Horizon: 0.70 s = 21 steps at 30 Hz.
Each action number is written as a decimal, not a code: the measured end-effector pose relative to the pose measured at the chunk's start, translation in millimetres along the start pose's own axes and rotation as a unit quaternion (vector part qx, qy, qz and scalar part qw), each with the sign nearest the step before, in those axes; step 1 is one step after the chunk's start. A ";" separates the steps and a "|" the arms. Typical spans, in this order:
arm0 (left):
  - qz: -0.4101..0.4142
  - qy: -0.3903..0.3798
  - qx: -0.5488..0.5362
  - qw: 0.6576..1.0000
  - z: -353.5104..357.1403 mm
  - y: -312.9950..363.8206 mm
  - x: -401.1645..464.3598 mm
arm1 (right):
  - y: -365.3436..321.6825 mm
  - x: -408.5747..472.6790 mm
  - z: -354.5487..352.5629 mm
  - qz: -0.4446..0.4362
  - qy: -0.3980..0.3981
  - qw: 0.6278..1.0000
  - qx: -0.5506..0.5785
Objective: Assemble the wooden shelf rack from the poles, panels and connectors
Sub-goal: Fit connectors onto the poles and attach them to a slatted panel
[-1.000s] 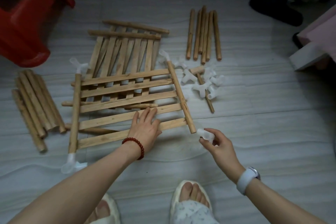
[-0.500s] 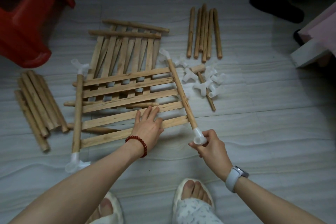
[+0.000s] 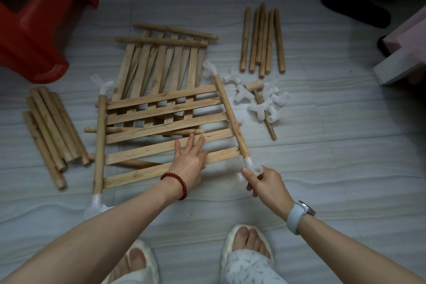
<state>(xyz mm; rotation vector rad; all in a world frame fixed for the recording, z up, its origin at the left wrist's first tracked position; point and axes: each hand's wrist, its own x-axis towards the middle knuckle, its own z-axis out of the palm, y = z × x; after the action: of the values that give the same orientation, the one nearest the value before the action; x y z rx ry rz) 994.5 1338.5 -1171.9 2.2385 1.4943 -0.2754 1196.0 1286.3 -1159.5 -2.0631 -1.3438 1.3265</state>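
1. Slatted pale-wood shelf panel: lies flat on the grey floor, slats running left to right, framed by two round side poles.
2. Right-side round wooden pole: long axis runs away from the person, slightly leftward at the far end; near end points at the right hand.
3. White translucent plastic connector: seated on that pole's near end, directly ahead of the right hand.
4. Right hand: nearer hand; fingers curled, pinching the connector. Judged next move: push along the pole axis.
5. Left hand: fingers straight, pressing flat on the near slats, bracing the panel.
6. Loose white plastic connectors: heaped right of the panel.
7. Brands, labels, writing: none legible.
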 end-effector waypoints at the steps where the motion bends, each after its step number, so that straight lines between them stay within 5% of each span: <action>1: 0.001 0.000 0.000 1.000 0.0 -0.4 -0.2 | -1.4 0.4 -0.2 0.002 -0.003 1.000 0.016; 8: 0.010 -0.014 -0.005 1.000 -3.3 -1.6 0.3 | 2.8 3.2 2.6 -0.064 0.013 0.991 -0.117; 14: 0.012 -0.018 -0.003 1.000 -5.5 -1.9 0.9 | 1.1 9.3 -3.0 0.002 -0.022 0.999 0.026; 21: 0.009 -0.015 -0.019 1.000 -7.4 -2.6 0.2 | -3.8 21.1 -16.8 -0.026 -0.110 0.987 -0.118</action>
<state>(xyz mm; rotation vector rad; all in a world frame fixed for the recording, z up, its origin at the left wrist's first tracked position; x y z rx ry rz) 991.7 1342.9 -1166.0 2.2062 1.4516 -0.2720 1210.6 1309.3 -1159.3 -2.0586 -1.7125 1.4682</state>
